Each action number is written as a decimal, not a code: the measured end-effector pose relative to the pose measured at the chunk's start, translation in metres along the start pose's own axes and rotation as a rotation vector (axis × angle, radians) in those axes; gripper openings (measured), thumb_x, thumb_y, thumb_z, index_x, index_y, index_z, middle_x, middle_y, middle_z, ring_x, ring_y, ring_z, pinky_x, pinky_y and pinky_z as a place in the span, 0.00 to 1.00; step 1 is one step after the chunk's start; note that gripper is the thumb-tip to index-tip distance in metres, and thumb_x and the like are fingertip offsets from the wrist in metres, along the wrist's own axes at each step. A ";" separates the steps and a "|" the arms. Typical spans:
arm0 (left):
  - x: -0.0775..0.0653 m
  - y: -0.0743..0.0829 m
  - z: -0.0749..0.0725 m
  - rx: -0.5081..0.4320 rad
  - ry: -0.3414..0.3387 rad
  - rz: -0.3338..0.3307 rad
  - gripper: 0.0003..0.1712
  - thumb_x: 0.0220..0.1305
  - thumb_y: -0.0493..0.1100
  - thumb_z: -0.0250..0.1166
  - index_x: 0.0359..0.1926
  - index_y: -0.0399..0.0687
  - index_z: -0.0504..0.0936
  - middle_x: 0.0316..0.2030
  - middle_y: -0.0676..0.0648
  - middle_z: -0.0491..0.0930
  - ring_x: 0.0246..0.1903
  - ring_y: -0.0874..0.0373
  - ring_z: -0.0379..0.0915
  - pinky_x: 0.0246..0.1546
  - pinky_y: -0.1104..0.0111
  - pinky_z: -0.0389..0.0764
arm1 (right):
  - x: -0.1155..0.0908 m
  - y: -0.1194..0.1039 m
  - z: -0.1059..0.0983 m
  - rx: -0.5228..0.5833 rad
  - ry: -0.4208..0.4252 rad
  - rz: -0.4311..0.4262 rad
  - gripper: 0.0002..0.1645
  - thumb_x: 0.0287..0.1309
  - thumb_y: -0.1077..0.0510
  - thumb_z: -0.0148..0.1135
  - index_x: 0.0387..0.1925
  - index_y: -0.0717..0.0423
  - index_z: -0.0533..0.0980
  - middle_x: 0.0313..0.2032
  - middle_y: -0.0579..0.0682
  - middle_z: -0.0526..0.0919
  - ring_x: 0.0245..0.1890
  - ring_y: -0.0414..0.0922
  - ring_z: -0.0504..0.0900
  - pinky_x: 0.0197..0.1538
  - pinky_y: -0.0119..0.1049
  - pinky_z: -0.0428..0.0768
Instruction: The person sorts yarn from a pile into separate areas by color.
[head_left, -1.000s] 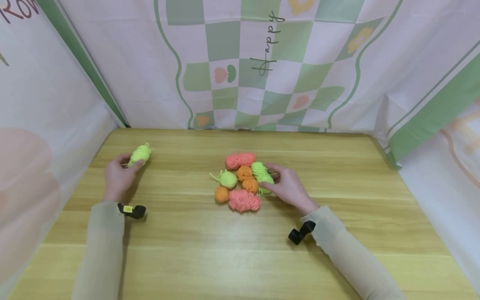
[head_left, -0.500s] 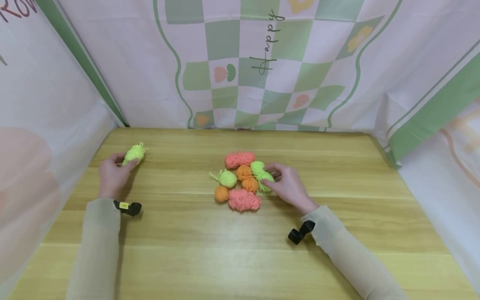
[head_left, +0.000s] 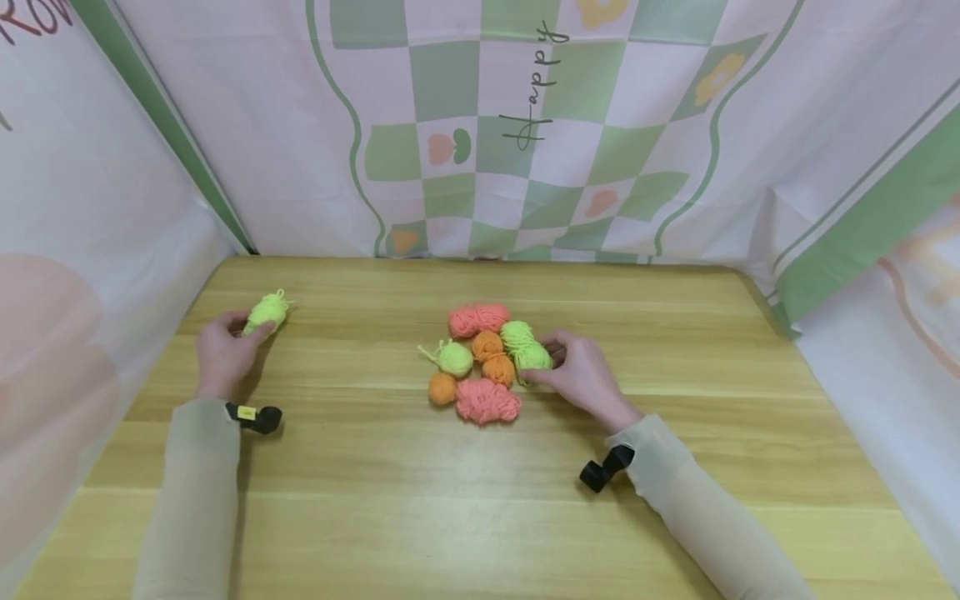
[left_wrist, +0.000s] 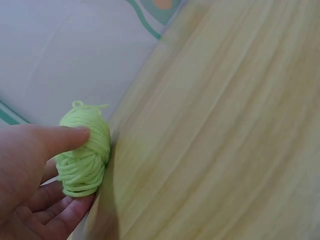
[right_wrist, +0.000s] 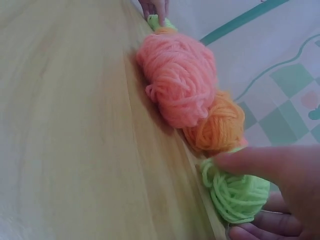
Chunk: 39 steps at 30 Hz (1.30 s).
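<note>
At the table's left side my left hand (head_left: 227, 354) pinches a yellow-green yarn skein (left_wrist: 84, 155), thumb over its near side and fingers beneath. My right hand (head_left: 583, 372) grips a bright green yarn skein (head_left: 527, 346) at the right of a cluster of yarn; its thumb lies across the near end in the right wrist view. Against that skein sits an orange yarn skein (head_left: 493, 358), narrow at its middle. Coral skeins lie behind (head_left: 478, 320) and in front (head_left: 487, 401). A yellow-green ball (head_left: 453, 358) with a loose tail and a small orange ball (head_left: 442, 388) form the left side.
The wooden table (head_left: 420, 500) reaches back to a printed curtain (head_left: 480, 150), with more cloth hanging at both sides. Black wrist cameras are strapped over both sleeves, the left one (head_left: 258, 417) and the right one (head_left: 606, 468).
My left hand has shifted a little left with the yellow-green skein. My right hand's thumb has slid slightly toward the front on the green skein; the rest of the cluster stays in place.
</note>
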<state>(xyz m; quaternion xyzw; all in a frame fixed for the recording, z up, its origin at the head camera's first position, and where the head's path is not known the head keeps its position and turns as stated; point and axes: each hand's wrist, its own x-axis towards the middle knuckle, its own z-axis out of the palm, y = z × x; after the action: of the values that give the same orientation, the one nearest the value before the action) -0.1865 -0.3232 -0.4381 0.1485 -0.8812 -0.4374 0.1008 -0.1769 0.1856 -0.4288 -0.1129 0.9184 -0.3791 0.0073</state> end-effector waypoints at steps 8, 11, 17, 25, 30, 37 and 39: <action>0.002 -0.003 -0.001 -0.003 -0.008 -0.003 0.34 0.70 0.50 0.66 0.65 0.27 0.73 0.58 0.27 0.76 0.56 0.37 0.72 0.60 0.47 0.71 | 0.000 0.002 -0.001 0.002 0.023 -0.009 0.27 0.54 0.53 0.79 0.51 0.64 0.81 0.37 0.53 0.85 0.37 0.48 0.83 0.42 0.44 0.83; 0.002 -0.004 -0.001 0.003 -0.016 -0.011 0.34 0.71 0.51 0.66 0.65 0.28 0.73 0.59 0.27 0.75 0.56 0.37 0.72 0.60 0.47 0.71 | 0.000 0.003 -0.003 0.012 0.037 -0.008 0.26 0.54 0.54 0.78 0.51 0.64 0.81 0.36 0.53 0.85 0.36 0.48 0.83 0.41 0.44 0.84; 0.002 -0.004 -0.001 0.000 -0.018 -0.013 0.34 0.71 0.51 0.66 0.65 0.28 0.73 0.58 0.28 0.76 0.56 0.38 0.72 0.59 0.48 0.72 | 0.001 -0.002 -0.009 0.036 0.045 0.004 0.27 0.55 0.56 0.77 0.53 0.65 0.80 0.38 0.55 0.85 0.38 0.50 0.83 0.43 0.45 0.84; 0.001 -0.003 -0.002 0.003 -0.021 -0.011 0.34 0.72 0.51 0.65 0.65 0.27 0.73 0.59 0.27 0.75 0.56 0.38 0.71 0.59 0.48 0.72 | 0.001 -0.008 -0.016 0.064 0.063 0.001 0.25 0.55 0.58 0.77 0.53 0.64 0.80 0.38 0.55 0.84 0.38 0.50 0.82 0.42 0.43 0.84; 0.000 -0.003 -0.002 0.004 -0.022 -0.015 0.34 0.72 0.51 0.65 0.66 0.27 0.72 0.60 0.27 0.74 0.57 0.37 0.71 0.60 0.47 0.71 | 0.003 -0.014 -0.018 0.077 0.080 -0.025 0.25 0.55 0.58 0.77 0.52 0.63 0.80 0.38 0.54 0.84 0.37 0.50 0.83 0.42 0.42 0.84; 0.000 -0.002 -0.001 0.000 -0.022 -0.022 0.35 0.72 0.51 0.65 0.66 0.28 0.72 0.60 0.27 0.74 0.58 0.37 0.70 0.60 0.46 0.71 | 0.004 -0.026 -0.018 0.116 0.109 -0.030 0.26 0.54 0.56 0.78 0.52 0.61 0.81 0.39 0.53 0.85 0.38 0.48 0.84 0.43 0.41 0.85; 0.000 -0.003 -0.002 0.004 -0.021 -0.020 0.35 0.72 0.52 0.65 0.66 0.28 0.72 0.60 0.27 0.74 0.57 0.37 0.70 0.60 0.47 0.71 | 0.005 -0.030 -0.017 0.134 0.115 -0.032 0.26 0.55 0.56 0.78 0.53 0.61 0.81 0.40 0.53 0.85 0.38 0.48 0.84 0.43 0.40 0.85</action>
<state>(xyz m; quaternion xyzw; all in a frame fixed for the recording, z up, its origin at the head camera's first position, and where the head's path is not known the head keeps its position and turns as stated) -0.1859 -0.3261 -0.4394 0.1529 -0.8816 -0.4380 0.0869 -0.1777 0.1760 -0.3951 -0.1046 0.8880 -0.4456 -0.0441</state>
